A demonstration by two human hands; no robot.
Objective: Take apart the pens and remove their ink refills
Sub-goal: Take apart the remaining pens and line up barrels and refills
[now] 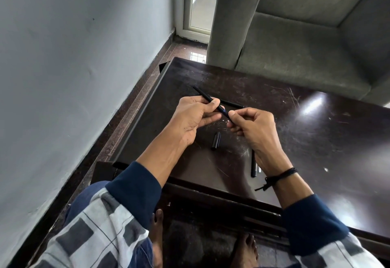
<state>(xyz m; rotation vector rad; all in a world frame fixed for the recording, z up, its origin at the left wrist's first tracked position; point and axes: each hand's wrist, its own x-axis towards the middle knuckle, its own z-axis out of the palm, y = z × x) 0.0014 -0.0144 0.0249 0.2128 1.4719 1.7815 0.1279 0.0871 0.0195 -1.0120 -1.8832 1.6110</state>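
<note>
Held a slim black plastic pen [203, 95] above the scratched dark wooden table [316, 141] — left hand [196, 115] curled round its barrel, right hand [253, 126] pinching its 4 o'clock end. Had a short black plastic cap [216, 141] lying at 6 o'clock, a second black pen [232, 103] at 12.

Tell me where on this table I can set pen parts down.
Widest bare patch: the table right of the right hand, toward the sofa. A smaller one: the far left corner beyond the held pen. Crowded: the middle, with the cap, the wrist-side pen and the barrel.
</note>
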